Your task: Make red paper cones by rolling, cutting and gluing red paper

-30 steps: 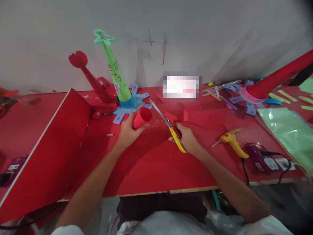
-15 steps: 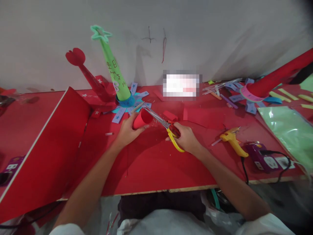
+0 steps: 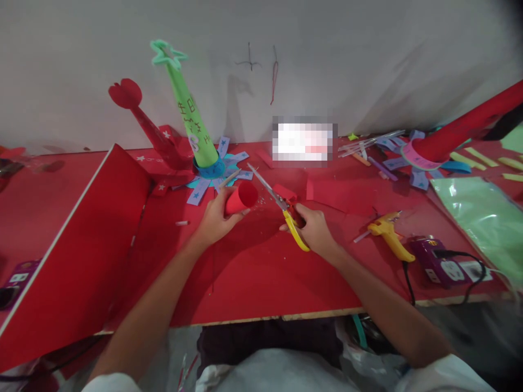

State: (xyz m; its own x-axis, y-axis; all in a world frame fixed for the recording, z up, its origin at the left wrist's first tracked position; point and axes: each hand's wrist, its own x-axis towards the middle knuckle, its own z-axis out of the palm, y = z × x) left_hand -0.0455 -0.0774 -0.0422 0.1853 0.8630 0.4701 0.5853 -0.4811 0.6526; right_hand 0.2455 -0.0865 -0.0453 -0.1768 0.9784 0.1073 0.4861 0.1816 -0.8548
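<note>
Over the red bench [image 3: 265, 283], the right hand [image 3: 314, 226] grips yellow-and-red-handled scissors [image 3: 283, 206], their blades just beside, not touching, the red paper tube [image 3: 235, 201] that the left hand [image 3: 218, 218] clasps. The step looks like trimming the tube's rim; another cut would call for setting the blades across it without crushing the paper. Beyond stands a lettered green cone [image 3: 196, 128].

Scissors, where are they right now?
In the head view, the scissors are near the centre, in the right hand, just right of the red tube held by the left hand.
</note>
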